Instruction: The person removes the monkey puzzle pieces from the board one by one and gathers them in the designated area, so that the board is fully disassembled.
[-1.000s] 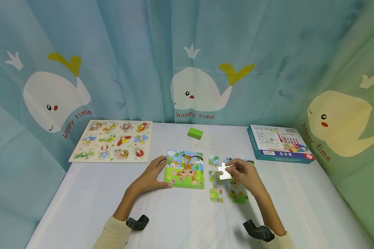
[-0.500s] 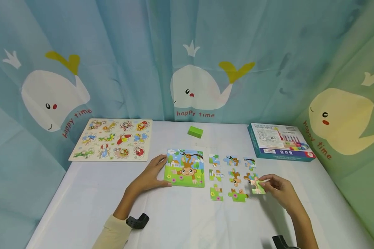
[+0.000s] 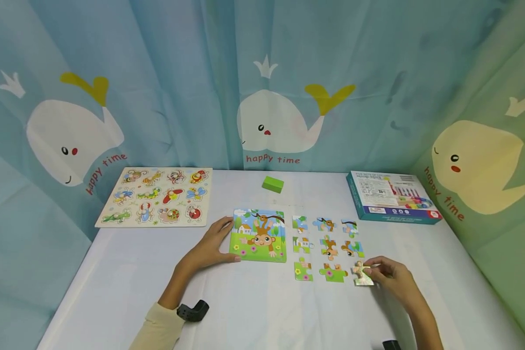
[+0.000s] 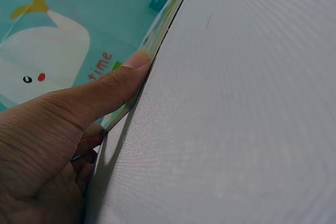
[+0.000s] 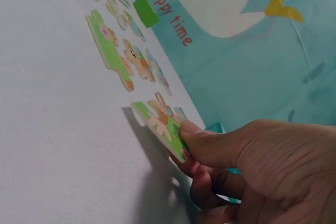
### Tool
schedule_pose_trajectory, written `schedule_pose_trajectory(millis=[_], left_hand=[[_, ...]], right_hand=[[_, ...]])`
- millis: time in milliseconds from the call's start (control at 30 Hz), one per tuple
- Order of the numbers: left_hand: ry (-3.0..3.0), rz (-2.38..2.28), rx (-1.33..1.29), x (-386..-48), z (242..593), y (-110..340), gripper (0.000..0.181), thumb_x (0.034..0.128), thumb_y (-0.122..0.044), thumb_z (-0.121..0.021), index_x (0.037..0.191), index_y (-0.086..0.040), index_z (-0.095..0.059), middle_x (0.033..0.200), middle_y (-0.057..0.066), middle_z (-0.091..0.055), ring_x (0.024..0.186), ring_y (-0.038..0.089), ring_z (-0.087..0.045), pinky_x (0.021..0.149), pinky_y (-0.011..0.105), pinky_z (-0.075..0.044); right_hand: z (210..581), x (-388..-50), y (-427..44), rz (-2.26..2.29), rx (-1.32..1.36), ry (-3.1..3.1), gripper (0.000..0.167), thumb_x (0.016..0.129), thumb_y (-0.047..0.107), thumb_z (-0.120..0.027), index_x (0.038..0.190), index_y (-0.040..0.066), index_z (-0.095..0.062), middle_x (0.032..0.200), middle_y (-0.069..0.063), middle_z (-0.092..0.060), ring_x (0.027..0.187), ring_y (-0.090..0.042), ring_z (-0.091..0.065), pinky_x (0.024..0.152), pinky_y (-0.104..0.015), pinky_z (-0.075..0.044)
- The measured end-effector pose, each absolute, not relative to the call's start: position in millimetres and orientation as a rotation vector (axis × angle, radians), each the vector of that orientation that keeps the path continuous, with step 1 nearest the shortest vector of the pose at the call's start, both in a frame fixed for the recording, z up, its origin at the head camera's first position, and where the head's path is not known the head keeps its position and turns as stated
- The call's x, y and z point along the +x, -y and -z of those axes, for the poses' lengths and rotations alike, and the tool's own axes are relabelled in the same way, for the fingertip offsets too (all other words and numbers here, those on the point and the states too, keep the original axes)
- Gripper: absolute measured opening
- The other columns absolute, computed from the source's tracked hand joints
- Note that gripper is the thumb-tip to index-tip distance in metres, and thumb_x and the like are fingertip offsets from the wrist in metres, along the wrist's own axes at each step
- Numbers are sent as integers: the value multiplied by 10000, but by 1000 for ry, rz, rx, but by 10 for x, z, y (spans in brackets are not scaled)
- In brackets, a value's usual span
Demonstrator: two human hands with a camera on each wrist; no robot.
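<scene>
My right hand (image 3: 395, 278) pinches a puzzle piece (image 3: 362, 274) between thumb and fingers at the lower right of the loose pieces. In the right wrist view the puzzle piece (image 5: 160, 128) is tilted, its shadow on the white cloth, and shows green with a pale monkey hand. My left hand (image 3: 210, 247) holds the lower left corner of a square monkey picture puzzle board (image 3: 258, 236), thumb along the near edge and fingers at the left edge. Left of my right hand lie several loose pieces in rows, among them a flower piece (image 3: 334, 273) and a monkey-face piece (image 3: 352, 249).
A wooden insect puzzle board (image 3: 155, 197) lies at the back left. Behind the picture board sits a green block (image 3: 273, 184). A teal printed box (image 3: 393, 198) lies at the back right. The curtain (image 3: 183, 97) hangs behind the white table (image 3: 262, 311).
My right hand has carried the puzzle piece from over the middle pieces to the lower right, then a little nearer and lower. The left hand stays at the picture board.
</scene>
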State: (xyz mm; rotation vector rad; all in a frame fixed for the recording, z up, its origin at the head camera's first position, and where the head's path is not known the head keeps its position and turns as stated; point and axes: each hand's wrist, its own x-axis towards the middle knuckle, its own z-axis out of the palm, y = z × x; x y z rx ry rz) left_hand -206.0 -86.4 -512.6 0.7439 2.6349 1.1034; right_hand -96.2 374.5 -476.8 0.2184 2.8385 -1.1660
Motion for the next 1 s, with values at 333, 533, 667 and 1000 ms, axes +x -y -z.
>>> schedule_pose_trajectory(millis=[333, 533, 667, 1000], left_hand=[[-2636, -1076, 732, -2062, 5141, 855, 1060, 738, -453, -824, 1526, -1, -276, 1608, 119, -215, 1499, 347, -150, 1173, 531, -246], [-2625, -1100, 745, -2058, 5114, 861, 1053, 739, -445, -826, 1517, 16, -286, 1602, 138, -222, 1495, 367, -151, 1169, 546, -242], [-2631, -1095, 754, -2057, 5100, 864, 1047, 741, -438, -827, 1514, 21, -291, 1601, 144, -225, 1494, 364, -156, 1172, 539, -241], [-2622, -1105, 753, -2051, 5089, 865, 1045, 744, -432, -825, 1514, 24, -286, 1603, 145, -219, 1496, 369, -147, 1173, 546, -233]], right_hand=[[4779, -986, -3711, 929, 292, -2918, 205, 905, 166, -696, 1038, 10, -694, 825, -63, -689, 710, -144, -542, 592, -226, -429], [4783, -986, -3703, 928, 302, -2924, 189, 912, 166, -687, 1032, 20, -696, 860, -81, -709, 745, -152, -559, 618, -232, -435], [4789, -995, -3688, 934, 351, -2916, 191, 905, 158, -689, 1031, 15, -692, 885, -116, -709, 765, -176, -573, 627, -234, -444], [4796, -1008, -3668, 944, 449, -2878, 216, 901, 165, -689, 1048, 7, -679, 863, -106, -683, 769, -203, -560, 601, -240, -430]])
